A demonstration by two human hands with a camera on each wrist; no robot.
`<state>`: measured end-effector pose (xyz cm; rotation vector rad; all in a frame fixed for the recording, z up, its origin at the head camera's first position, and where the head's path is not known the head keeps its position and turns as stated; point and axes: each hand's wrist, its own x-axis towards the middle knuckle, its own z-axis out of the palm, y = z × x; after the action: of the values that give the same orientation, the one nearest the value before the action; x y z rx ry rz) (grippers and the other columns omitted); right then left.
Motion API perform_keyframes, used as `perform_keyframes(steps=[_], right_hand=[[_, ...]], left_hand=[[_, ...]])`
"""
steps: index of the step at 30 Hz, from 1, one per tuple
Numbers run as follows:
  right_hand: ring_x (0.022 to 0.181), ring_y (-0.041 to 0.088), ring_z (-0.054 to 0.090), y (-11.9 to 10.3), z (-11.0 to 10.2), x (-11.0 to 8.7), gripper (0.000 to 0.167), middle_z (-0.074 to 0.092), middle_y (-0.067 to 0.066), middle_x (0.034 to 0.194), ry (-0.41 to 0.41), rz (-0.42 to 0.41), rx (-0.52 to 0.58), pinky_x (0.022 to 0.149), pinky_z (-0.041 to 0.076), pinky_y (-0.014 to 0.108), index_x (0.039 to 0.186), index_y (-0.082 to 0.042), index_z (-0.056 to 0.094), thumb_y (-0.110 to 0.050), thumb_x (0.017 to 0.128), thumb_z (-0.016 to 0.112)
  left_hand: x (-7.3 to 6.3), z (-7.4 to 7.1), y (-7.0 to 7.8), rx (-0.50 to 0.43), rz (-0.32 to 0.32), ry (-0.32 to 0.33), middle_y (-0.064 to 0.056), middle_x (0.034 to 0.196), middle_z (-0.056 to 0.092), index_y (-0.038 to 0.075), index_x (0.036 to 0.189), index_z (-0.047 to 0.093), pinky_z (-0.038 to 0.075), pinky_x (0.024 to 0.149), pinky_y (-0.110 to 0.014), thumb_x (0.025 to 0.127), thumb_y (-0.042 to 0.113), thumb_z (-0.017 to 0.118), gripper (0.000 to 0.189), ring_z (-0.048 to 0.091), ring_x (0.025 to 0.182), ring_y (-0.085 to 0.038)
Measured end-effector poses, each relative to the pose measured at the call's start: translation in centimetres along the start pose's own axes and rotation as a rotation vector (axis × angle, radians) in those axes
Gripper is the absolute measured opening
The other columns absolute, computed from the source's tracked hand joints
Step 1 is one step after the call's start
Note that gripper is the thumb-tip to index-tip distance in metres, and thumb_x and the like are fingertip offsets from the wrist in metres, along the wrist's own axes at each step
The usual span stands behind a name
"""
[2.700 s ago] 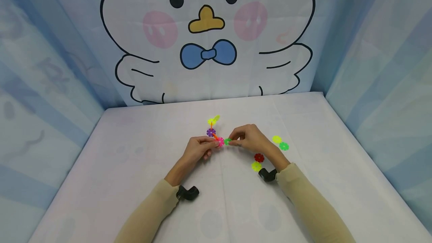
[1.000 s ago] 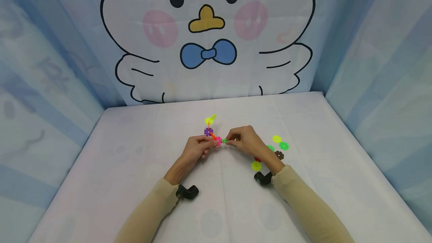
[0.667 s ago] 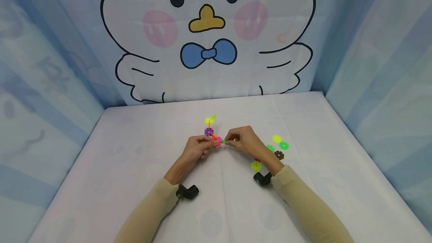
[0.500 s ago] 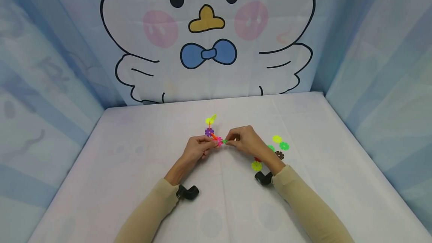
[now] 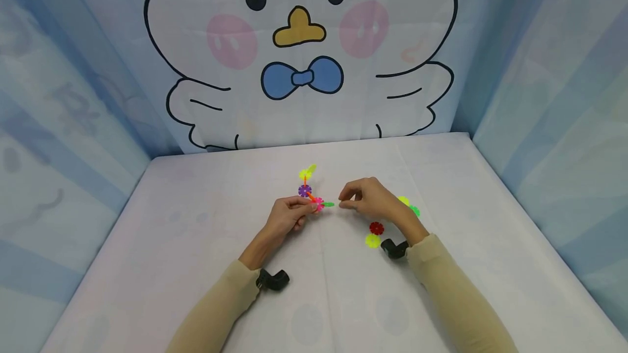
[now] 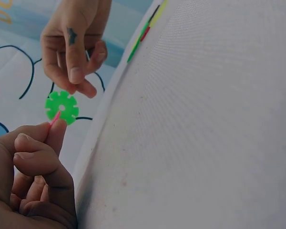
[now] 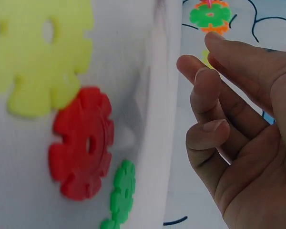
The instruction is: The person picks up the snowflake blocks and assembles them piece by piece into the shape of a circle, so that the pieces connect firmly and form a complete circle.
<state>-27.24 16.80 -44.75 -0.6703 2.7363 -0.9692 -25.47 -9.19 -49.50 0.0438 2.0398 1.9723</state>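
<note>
My left hand (image 5: 289, 214) pinches a pink notched plastic disc (image 5: 320, 204) between thumb and forefinger. That disc belongs to a chain of interlocking discs: a yellow one (image 5: 305, 174) at the far end, a purple one (image 5: 305, 190), orange ones (image 5: 312, 197) between, and a green one (image 5: 328, 204) on the right, slotted edge-on into the pink. In the left wrist view the green disc (image 6: 62, 108) faces the camera. Just right of it, my right hand (image 5: 370, 199) holds nothing; its fingers are loosely bent, and a small gap parts them from the green disc.
Loose discs lie on the white-covered table (image 5: 221, 255) near my right wrist: a red one (image 5: 376, 228), a yellow one (image 5: 373, 241), and another yellow (image 5: 404, 200) and green (image 5: 415, 210) partly behind the wrist. A printed curtain (image 5: 304, 113) stands behind the table.
My right hand has let go of the green disc and drawn back to the right. The green disc stays joined to the pink one, which my left hand still pinches.
</note>
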Motion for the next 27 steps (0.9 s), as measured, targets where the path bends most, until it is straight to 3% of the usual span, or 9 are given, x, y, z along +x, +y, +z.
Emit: perform_keyframes(steps=[6,15,27], right_hand=[[0.083,0.015,0.063,1.6,-2.0,-0.6,0.015,0.08,0.001,0.103,-0.032,0.037,-0.025,0.076,0.053,0.029,0.108,-0.014,0.08,-0.023,0.096,0.08],[0.085,0.018,0.063,4.2,-4.6,-2.1,0.017,0.074,0.003,0.09,-0.102,0.126,-0.08,0.077,0.052,0.03,0.098,-0.013,0.078,-0.024,0.089,0.087],[0.081,0.018,0.059,5.5,-4.6,-2.4,0.029,0.068,0.005,0.087,-0.187,0.213,-0.058,0.074,0.051,0.03,0.094,-0.009,0.076,-0.029,0.081,0.094]], left_hand=[[0.0,-0.1,-0.1,-0.005,0.011,-0.005,-0.002,0.088,0.081,0.003,0.104,0.074,0.039,0.051,-0.018,0.098,0.016,0.077,0.014,0.046,0.056,-0.006],[0.2,0.0,-0.1,-0.003,0.008,-0.013,-0.003,0.091,0.082,0.004,0.106,0.074,0.039,0.052,-0.018,0.098,0.019,0.078,0.018,0.046,0.057,-0.007],[0.2,-0.2,-0.2,-0.004,0.004,-0.011,-0.002,0.09,0.082,0.004,0.106,0.075,0.039,0.051,-0.018,0.098,0.018,0.078,0.017,0.046,0.056,-0.007]])
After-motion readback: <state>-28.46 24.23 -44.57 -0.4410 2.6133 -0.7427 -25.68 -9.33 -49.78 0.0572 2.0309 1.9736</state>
